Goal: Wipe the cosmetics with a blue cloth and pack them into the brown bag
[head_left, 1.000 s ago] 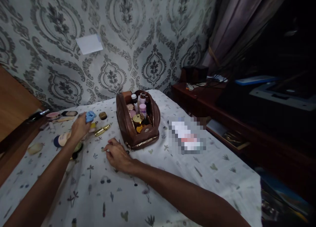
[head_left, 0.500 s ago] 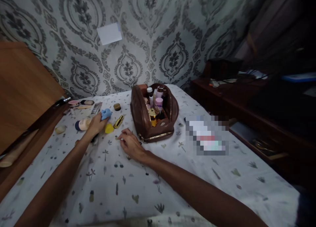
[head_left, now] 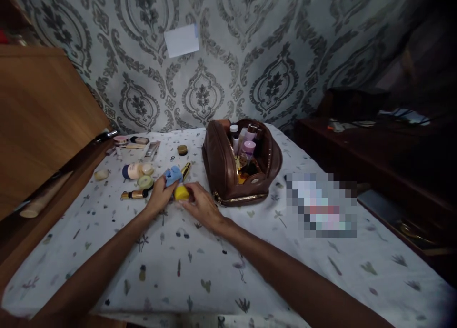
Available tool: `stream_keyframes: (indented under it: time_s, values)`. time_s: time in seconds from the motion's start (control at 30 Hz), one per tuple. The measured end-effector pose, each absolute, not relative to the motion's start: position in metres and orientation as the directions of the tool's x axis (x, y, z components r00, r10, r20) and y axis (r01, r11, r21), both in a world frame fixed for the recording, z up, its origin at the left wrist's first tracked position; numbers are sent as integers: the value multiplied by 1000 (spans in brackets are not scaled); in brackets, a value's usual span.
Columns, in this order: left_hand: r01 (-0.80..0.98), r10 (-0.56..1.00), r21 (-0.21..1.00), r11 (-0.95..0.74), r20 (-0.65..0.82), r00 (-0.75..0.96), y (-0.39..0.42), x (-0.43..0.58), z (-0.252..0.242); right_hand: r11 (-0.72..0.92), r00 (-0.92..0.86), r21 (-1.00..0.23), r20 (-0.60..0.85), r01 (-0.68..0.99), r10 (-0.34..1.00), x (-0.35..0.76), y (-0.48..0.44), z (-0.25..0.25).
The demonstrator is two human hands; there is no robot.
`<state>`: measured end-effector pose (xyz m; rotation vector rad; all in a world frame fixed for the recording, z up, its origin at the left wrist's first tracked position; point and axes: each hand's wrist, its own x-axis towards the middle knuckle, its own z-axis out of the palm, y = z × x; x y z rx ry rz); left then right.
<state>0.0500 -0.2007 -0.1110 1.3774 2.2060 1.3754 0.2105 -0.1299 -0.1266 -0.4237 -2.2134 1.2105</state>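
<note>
My left hand (head_left: 159, 198) is closed around a small blue sponge (head_left: 173, 175), lifted a little above the patterned white cloth (head_left: 185, 266). My right hand (head_left: 203, 205) rests on the cloth just right of it, fingertips pinching a yellow sponge (head_left: 181, 193). The two hands nearly touch. An open brown cosmetic bag (head_left: 223, 168) stands right behind them, stuffed with several bottles and tubes. A gold tube (head_left: 185, 170) lies between the blue sponge and the bag.
Loose cosmetics lie at the left: a cream bottle (head_left: 132, 171), a green compact (head_left: 145, 181), a dark gold-tipped tube (head_left: 134, 194), a small round jar (head_left: 182, 150), a beige sponge (head_left: 101, 174). A wooden board (head_left: 39, 123) borders the left; a dark cabinet (head_left: 374, 152) stands right.
My left hand carried the blue sponge toward the middle, near the bag. My right hand moved onto the yellow sponge and took hold of it. The view swung left.
</note>
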Motion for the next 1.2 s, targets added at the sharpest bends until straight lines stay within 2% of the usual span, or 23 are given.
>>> stream_keyframes:
  time_s: [0.13, 0.23, 0.33, 0.5, 0.6, 0.73, 0.9, 1.2]
  values:
    - [458, 803, 885, 88, 209, -558, -198, 51, -116, 505, -765, -862, 296, 44, 572, 210, -132, -126]
    - [438, 837, 898, -43, 271, -475, -200, 52, -115, 517, -748, -853, 299, 67, 592, 209, -133, -127]
    - [417, 895, 902, -110, 272, -353, -204, 55, -113, 550, -729, -830, 318, 95, 606, 208, -133, -128]
    - [353, 930, 933, -76, 194, -312, -210, 61, -110, 581, -726, -804, 323, 127, 606, 208, -133, -129]
    - [349, 941, 932, -102, 204, -270, -211, 61, -110, 615, -738, -772, 320, 160, 594, 208, -134, -128]
    - [404, 928, 903, -144, 266, -263, -211, 65, -107, 649, -724, -740, 350, 176, 595, 209, -135, -129]
    - [494, 929, 863, -106, 263, -260, -213, 71, -97, 668, -703, -725, 388, 168, 597, 210, -137, -132]
    - [366, 954, 926, -89, 184, -235, -214, 66, -102, 635, -681, -758, 389, 146, 620, 208, -136, -131]
